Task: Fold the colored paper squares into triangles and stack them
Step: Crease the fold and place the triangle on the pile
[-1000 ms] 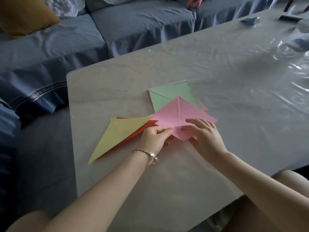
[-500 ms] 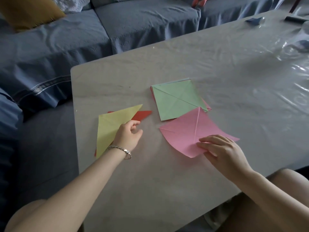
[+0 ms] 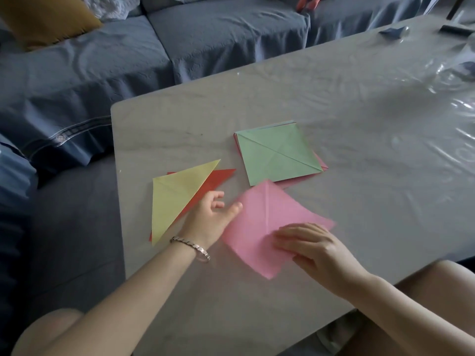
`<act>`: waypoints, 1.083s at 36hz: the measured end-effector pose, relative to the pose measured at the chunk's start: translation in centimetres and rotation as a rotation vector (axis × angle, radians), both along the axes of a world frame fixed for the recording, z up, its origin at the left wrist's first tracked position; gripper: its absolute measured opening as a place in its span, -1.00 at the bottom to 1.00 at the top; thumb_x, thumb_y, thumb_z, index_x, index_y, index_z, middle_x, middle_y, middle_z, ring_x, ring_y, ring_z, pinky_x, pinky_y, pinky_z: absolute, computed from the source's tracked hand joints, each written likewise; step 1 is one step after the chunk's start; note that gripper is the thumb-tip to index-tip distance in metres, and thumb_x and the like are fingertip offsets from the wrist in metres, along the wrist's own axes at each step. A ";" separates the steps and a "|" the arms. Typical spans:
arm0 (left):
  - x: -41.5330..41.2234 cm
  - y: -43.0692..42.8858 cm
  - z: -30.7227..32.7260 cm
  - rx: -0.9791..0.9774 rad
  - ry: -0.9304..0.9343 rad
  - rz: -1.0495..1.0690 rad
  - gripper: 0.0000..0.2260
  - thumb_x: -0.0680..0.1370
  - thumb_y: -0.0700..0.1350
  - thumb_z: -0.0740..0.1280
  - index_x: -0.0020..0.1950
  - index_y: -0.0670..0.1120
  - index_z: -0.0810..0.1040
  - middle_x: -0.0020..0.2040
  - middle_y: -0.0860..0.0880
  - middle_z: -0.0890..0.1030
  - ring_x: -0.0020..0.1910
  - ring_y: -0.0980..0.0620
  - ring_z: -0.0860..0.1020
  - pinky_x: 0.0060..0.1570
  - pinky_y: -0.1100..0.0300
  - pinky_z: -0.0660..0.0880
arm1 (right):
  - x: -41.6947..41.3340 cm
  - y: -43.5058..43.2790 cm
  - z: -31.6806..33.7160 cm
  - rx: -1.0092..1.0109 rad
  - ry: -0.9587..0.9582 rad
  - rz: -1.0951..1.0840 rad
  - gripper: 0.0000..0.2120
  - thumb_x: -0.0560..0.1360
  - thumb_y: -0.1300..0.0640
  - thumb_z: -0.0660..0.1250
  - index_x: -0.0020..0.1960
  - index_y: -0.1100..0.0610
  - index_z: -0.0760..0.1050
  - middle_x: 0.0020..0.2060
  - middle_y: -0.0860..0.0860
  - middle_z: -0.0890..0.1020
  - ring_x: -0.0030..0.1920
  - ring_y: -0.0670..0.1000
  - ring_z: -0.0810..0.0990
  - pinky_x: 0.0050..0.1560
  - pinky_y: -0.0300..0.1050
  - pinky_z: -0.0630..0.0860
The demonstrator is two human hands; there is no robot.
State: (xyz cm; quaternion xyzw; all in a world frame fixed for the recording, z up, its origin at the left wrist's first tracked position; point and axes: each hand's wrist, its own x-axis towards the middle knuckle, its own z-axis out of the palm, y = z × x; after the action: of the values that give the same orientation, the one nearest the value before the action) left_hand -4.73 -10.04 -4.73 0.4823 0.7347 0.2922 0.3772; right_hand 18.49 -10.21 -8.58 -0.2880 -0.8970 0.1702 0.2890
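Note:
A pink paper square (image 3: 259,227) lies unfolded and blurred on the table near me. My right hand (image 3: 311,245) rests on its near right part with fingers laid flat. My left hand (image 3: 213,217) hovers at the pink sheet's left edge, fingers loosely spread, holding nothing. Left of it a yellow folded triangle (image 3: 174,199) lies on a red folded triangle (image 3: 218,178). Behind the pink sheet sits a pile of squares with a creased green square (image 3: 277,155) on top.
The grey table (image 3: 359,119) has its left edge near the triangles and its near edge by my knees. A blue sofa (image 3: 205,37) with a mustard cushion (image 3: 43,19) runs along the far side. Small dark objects (image 3: 393,32) and shiny plastic (image 3: 457,80) lie far right.
The pink sheet slid off the green pile toward me and to the left under my right hand. My left hand left the yellow triangle and moved right to the pink sheet's edge.

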 end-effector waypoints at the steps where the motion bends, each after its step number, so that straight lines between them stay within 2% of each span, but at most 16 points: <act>1: 0.0 -0.3 -0.2 -0.054 0.013 -0.021 -0.52 0.44 0.04 0.40 0.30 -0.03 0.36 0.15 0.01 0.47 0.04 0.07 0.50 0.01 0.27 0.41 | 0.1 -0.1 -0.3 -0.014 -0.014 0.036 -0.66 0.59 0.01 0.11 0.06 0.11 0.62 0.05 0.00 0.64 0.12 -0.05 0.53 0.18 -0.19 0.39; 3: -0.3 -0.6 -0.9 -0.122 0.069 -0.035 -0.42 0.39 0.05 0.44 0.34 -0.01 0.31 0.22 -0.01 0.43 0.10 0.05 0.48 0.09 0.19 0.40 | 0.5 -0.2 -0.8 -0.030 -0.056 0.072 -0.63 0.60 -0.02 0.07 0.06 0.10 0.62 0.06 -0.01 0.63 0.13 -0.04 0.52 0.16 -0.14 0.40; 7: -0.4 -0.7 -2.2 -0.125 0.328 -0.087 -0.34 0.33 0.11 0.47 0.35 -0.02 0.32 0.25 -0.06 0.41 0.21 -0.01 0.41 0.22 0.13 0.35 | 1.0 -0.2 -1.5 -0.057 -0.125 0.078 -0.74 0.48 0.03 0.22 0.05 0.05 0.63 0.09 -0.04 0.63 0.14 -0.06 0.52 0.13 -0.12 0.47; 10: 0.1 -0.4 -2.3 -0.122 0.416 -0.117 -0.30 0.32 0.13 0.48 0.36 -0.02 0.30 0.24 -0.09 0.40 0.21 -0.07 0.42 0.20 0.08 0.37 | 1.1 -0.3 -1.7 -0.088 -0.150 0.089 -0.73 0.46 0.02 0.23 0.03 0.04 0.64 0.06 -0.05 0.64 0.12 -0.07 0.54 0.10 -0.12 0.51; 14: 1.3 0.2 -1.9 -0.156 0.473 -0.164 -0.31 0.32 0.08 0.49 0.36 -0.03 0.28 0.20 -0.11 0.38 0.13 -0.10 0.48 0.12 0.14 0.40 | 1.1 -0.5 -1.7 -0.133 -0.170 0.125 -0.65 0.57 -0.07 0.11 0.04 0.03 0.63 0.08 -0.08 0.63 0.15 -0.09 0.53 0.15 -0.17 0.46; 17: 1.8 0.5 -1.7 -0.187 0.522 -0.178 -0.36 0.34 0.02 0.47 0.34 -0.03 0.29 0.17 -0.10 0.42 0.08 -0.11 0.51 0.06 0.13 0.43 | 1.2 -0.4 -1.6 -0.156 -0.212 0.125 -0.72 0.48 -0.02 0.23 0.04 0.05 0.63 0.09 -0.08 0.62 0.15 -0.11 0.53 0.15 -0.18 0.47; 20: 1.7 0.8 -1.6 -0.187 0.385 -0.140 -0.55 0.39 -0.08 0.43 0.24 -0.05 0.41 0.09 -0.03 0.53 0.06 -0.04 0.52 -0.01 0.18 0.43 | 1.4 -0.4 -1.2 -0.192 -0.231 0.135 -0.71 0.44 -0.02 0.26 0.04 0.07 0.63 0.11 -0.07 0.61 0.16 -0.14 0.51 0.17 -0.26 0.41; 22: 1.5 0.9 -1.7 -0.156 0.303 -0.139 -0.79 0.42 -0.13 0.39 0.03 -0.07 0.53 -0.07 -0.01 0.58 -0.08 -0.02 0.54 -0.12 0.21 0.43 | 1.4 -0.3 -0.7 -0.240 -0.221 0.159 -0.67 0.51 -0.10 0.21 0.02 0.07 0.64 0.10 -0.05 0.62 0.16 -0.14 0.51 0.19 -0.30 0.38; 24: 1.1 0.8 -1.9 -0.104 0.275 -0.128 -0.98 0.45 -0.17 0.37 -0.16 -0.11 0.56 -0.24 -0.02 0.56 -0.21 0.00 0.51 -0.23 0.25 0.38 | 1.4 -0.2 -0.4 -0.324 -0.202 0.161 -0.62 0.55 -0.13 0.14 0.00 0.07 0.64 0.08 -0.04 0.63 0.16 -0.16 0.51 0.21 -0.37 0.36; 26: 0.7 0.6 -2.1 -0.065 0.199 -0.080 -0.97 0.45 -0.21 0.38 -0.20 -0.13 0.58 -0.26 -0.02 0.57 -0.23 0.03 0.50 -0.23 0.28 0.34 | 1.3 -0.1 -0.3 -0.415 -0.167 0.134 -0.60 0.53 -0.16 0.14 0.01 0.07 0.64 0.06 -0.06 0.63 0.15 -0.18 0.50 0.20 -0.42 0.35; 29: 0.3 0.0 -2.0 -0.012 0.075 -0.037 -0.90 0.45 -0.26 0.39 -0.22 -0.08 0.58 -0.25 0.02 0.60 -0.22 0.10 0.53 -0.24 0.34 0.39 | 1.1 0.5 0.2 -0.536 -0.085 -0.002 -0.77 0.48 -0.03 0.31 0.03 0.05 0.64 0.06 -0.18 0.59 0.09 -0.28 0.52 0.13 -0.40 0.43; 31: 0.1 -0.5 -1.7 0.012 0.017 -0.051 -0.84 0.46 -0.27 0.38 -0.25 -0.03 0.58 -0.28 0.08 0.61 -0.26 0.14 0.54 -0.22 0.39 0.42 | 0.6 0.8 0.9 -0.548 0.018 -0.103 -0.78 0.45 -0.04 0.30 -0.05 0.03 0.65 0.13 -0.26 0.51 0.13 -0.29 0.49 0.12 -0.37 0.45; 34: -0.2 -1.2 -0.7 0.025 -0.052 -0.072 -0.81 0.48 -0.22 0.37 -0.27 0.04 0.60 -0.35 0.16 0.60 -0.36 0.20 0.52 -0.28 0.33 0.44 | 0.0 1.5 2.1 -0.459 0.112 -0.247 -0.72 0.46 -0.10 0.26 -0.14 0.07 0.64 0.29 -0.21 0.35 0.28 -0.13 0.37 0.23 -0.31 0.30; 36: -0.2 -1.7 0.2 0.015 -0.099 -0.098 -0.86 0.49 -0.20 0.36 -0.23 -0.01 0.63 -0.36 0.11 0.61 -0.41 0.21 0.49 -0.33 0.34 0.42 | -0.5 2.1 2.8 -0.464 0.111 -0.307 -0.74 0.48 -0.05 0.26 -0.14 0.09 0.63 0.33 -0.16 0.32 0.32 -0.12 0.30 0.26 -0.26 0.22; 38: 0.0 -2.0 1.1 0.006 -0.133 -0.120 -0.88 0.50 -0.19 0.35 -0.20 -0.04 0.63 -0.31 0.01 0.63 -0.37 0.14 0.50 -0.33 0.34 0.42 | -0.8 2.4 3.5 -0.558 0.145 -0.358 -0.82 0.47 0.04 0.31 -0.11 0.10 0.63 0.22 -0.18 0.45 0.21 -0.20 0.41 0.20 -0.26 0.31; 39: 0.1 -2.2 1.5 0.000 -0.135 -0.124 -0.87 0.50 -0.20 0.35 -0.21 -0.03 0.63 -0.29 -0.01 0.64 -0.36 0.12 0.50 -0.32 0.34 0.42 | -1.0 2.4 3.7 -0.615 0.180 -0.379 -0.88 0.46 0.08 0.34 -0.11 0.09 0.64 0.08 -0.19 0.55 0.05 -0.27 0.49 0.10 -0.31 0.39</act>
State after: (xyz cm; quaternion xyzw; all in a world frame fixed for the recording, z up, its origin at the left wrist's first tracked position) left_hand -4.59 -12.21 -3.27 0.5061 0.6761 0.3003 0.4434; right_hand 17.46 -7.77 -4.93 -0.5064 -0.7057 0.3998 0.2928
